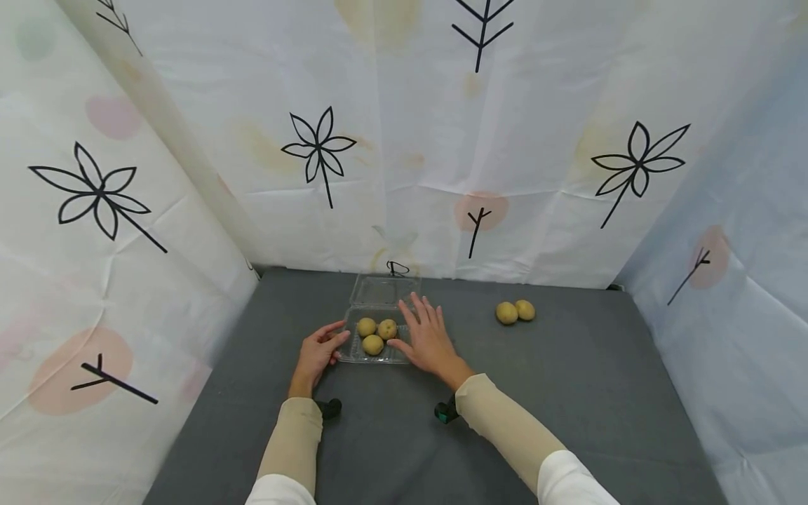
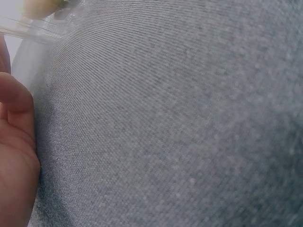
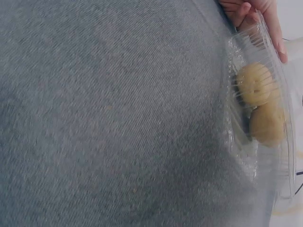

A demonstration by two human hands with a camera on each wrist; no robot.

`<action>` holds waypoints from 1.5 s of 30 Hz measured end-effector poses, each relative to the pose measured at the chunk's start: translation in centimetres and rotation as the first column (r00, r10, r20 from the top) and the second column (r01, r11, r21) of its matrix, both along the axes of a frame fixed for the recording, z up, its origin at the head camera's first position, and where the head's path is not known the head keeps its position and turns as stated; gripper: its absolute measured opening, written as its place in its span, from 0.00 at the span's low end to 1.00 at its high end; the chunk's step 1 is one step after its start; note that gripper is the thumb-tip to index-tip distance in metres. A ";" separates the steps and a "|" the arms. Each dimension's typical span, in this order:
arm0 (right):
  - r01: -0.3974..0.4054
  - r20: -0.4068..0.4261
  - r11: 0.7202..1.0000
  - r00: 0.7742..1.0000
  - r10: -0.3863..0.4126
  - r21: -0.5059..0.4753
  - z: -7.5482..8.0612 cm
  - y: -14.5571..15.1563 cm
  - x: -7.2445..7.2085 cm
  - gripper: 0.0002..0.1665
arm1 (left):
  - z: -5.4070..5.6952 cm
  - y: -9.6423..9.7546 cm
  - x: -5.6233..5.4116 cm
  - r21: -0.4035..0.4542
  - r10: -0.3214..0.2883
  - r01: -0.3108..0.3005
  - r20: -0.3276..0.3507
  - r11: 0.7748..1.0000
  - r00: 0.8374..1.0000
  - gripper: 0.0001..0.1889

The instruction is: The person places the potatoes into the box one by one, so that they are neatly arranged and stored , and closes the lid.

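Observation:
A clear plastic clamshell container [image 1: 356, 358] lies on the table with its lid [image 1: 386, 290] folded back, away from me. Three small yellow potatoes [image 1: 372, 344] sit inside; the right wrist view shows potatoes [image 3: 254, 84] through the ribbed clear wall. My left hand [image 1: 318, 354] grips the container's left edge, thumb over the rim. In the left wrist view only part of that left hand [image 2: 16, 161] shows, at the left border. My right hand [image 1: 429, 340] is spread over the container's right side, fingers fairly straight and holding nothing; it hides that edge.
Two more potatoes [image 1: 506, 313] lie side by side on the grey table [image 1: 568, 393], to the right of the container. White patterned curtains [image 1: 410, 140] stand along the table's back and both sides. The container's raised lid reaches close to the back curtain.

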State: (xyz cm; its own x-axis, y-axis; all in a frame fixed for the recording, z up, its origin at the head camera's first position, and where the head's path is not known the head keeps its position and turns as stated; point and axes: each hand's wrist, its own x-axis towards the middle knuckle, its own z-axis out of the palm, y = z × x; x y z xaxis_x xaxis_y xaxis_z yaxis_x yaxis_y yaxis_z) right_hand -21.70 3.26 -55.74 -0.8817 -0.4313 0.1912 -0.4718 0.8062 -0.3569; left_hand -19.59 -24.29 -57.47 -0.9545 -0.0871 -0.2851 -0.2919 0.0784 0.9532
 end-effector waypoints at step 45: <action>0.155 0.154 0.980 0.973 -0.173 0.124 -0.2 6.1 -0.5 0.56 | -3.4 -0.4 -0.9 -0.041 0.038 -0.040 -0.046 0.998 0.998 0.27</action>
